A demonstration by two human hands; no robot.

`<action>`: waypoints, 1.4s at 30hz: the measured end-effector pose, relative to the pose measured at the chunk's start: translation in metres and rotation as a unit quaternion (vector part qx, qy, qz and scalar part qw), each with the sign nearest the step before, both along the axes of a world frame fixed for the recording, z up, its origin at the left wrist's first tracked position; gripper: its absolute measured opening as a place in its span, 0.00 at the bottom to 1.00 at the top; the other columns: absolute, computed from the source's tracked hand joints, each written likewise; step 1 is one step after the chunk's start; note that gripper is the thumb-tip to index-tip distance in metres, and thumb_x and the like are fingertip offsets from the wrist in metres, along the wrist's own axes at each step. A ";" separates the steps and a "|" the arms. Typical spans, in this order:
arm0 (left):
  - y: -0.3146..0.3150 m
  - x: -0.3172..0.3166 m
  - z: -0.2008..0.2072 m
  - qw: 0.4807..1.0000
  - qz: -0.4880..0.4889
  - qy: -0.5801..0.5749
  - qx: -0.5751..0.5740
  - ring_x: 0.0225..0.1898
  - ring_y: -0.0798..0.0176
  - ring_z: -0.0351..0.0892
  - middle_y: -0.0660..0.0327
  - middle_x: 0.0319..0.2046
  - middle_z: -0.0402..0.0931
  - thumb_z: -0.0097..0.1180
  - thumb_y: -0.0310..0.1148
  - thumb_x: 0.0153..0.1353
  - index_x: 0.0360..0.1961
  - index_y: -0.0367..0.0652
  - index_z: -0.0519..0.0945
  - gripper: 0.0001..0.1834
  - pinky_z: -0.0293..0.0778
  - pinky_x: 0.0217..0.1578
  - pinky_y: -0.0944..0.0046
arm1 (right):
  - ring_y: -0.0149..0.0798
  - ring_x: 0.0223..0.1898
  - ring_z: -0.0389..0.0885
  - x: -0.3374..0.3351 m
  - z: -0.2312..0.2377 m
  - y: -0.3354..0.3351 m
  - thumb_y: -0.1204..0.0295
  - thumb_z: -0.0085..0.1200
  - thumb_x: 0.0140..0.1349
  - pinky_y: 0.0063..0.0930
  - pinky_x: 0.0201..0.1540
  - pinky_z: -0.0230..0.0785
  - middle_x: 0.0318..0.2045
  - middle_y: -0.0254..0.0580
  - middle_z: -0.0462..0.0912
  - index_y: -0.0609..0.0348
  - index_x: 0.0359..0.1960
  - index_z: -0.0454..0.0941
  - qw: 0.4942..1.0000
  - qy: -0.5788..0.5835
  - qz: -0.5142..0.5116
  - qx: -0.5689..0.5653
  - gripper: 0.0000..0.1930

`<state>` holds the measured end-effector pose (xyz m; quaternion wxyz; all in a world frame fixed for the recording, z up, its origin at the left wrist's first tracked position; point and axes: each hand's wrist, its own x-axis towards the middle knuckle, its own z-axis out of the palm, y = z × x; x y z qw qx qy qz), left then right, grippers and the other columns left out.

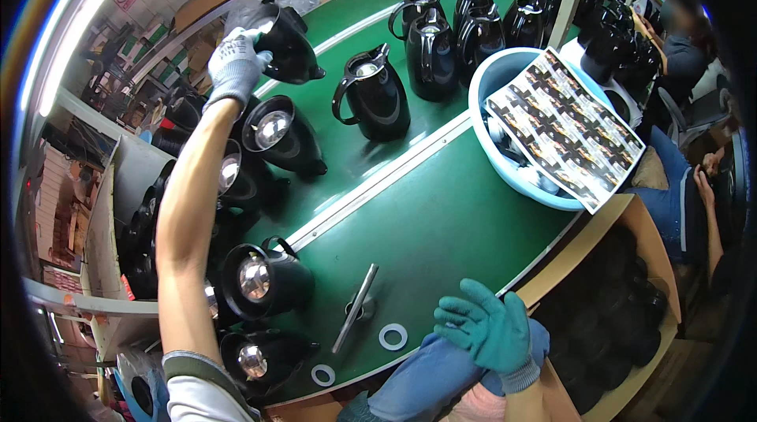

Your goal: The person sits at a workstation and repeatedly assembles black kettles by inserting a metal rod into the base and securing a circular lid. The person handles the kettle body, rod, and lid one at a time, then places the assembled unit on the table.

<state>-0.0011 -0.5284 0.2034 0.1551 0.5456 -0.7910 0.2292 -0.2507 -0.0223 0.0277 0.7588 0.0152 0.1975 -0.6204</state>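
Observation:
My left hand (239, 65), in a grey-white knit glove, reaches to the far left and is closed on the upper side of a tilted black jug (292, 52). Resting above my lap, my right hand (489, 331) wears a green glove; its fingers are apart and it holds nothing. Nearer along the left lie more black jugs with shiny metallic insides, among them one jug (296, 134) and another jug (288, 280). Closer to me on the green table are a metal rod tool (355, 308), a white ring (393, 327) and a second white ring (313, 375).
A lidded black jug (378, 103) stands mid-table, with several more behind it. A blue basin (505, 162) bears a printed sheet (568, 130). At my right is a cardboard box (666, 288) of dark parts. A metal strip (378, 178) crosses the table. Other people sit at right.

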 end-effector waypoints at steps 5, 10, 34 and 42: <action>0.134 0.036 0.108 0.976 -0.205 -0.017 -0.068 0.45 0.49 0.84 0.57 0.44 0.82 0.70 0.36 0.53 0.44 0.47 0.86 0.16 0.80 0.46 0.53 | 0.51 0.69 0.71 0.010 0.054 -0.011 0.59 0.51 0.76 0.44 0.71 0.64 0.68 0.61 0.70 0.67 0.74 0.60 0.913 0.386 -0.003 -0.130 0.33; 0.276 0.040 0.145 0.926 -0.374 -0.025 0.048 0.44 0.49 0.83 0.56 0.41 0.81 0.73 0.32 0.49 0.43 0.47 0.85 0.18 0.80 0.47 0.53 | 0.63 0.69 0.68 0.007 0.161 -0.033 0.64 0.76 0.52 0.52 0.69 0.65 0.70 0.62 0.64 0.62 0.74 0.62 0.416 0.807 -0.239 -0.343 0.49; 0.507 0.026 -0.169 0.484 -0.189 0.553 0.651 0.66 0.45 0.72 0.47 0.68 0.68 0.62 0.35 0.64 0.72 0.37 0.64 0.37 0.71 0.67 0.48 | 0.50 0.60 0.79 0.045 0.114 0.240 0.54 0.75 0.53 0.44 0.62 0.73 0.60 0.54 0.76 0.62 0.51 0.78 0.615 0.732 -0.287 -0.066 0.31; 0.514 0.009 -0.202 0.435 -0.068 0.554 0.706 0.64 0.46 0.74 0.47 0.66 0.70 0.62 0.34 0.64 0.70 0.37 0.67 0.35 0.72 0.65 0.49 | 0.26 0.47 0.81 -0.115 -0.024 0.197 0.66 0.58 0.72 0.27 0.54 0.76 0.47 0.36 0.86 0.59 0.52 0.82 0.787 0.554 -0.259 0.077 0.13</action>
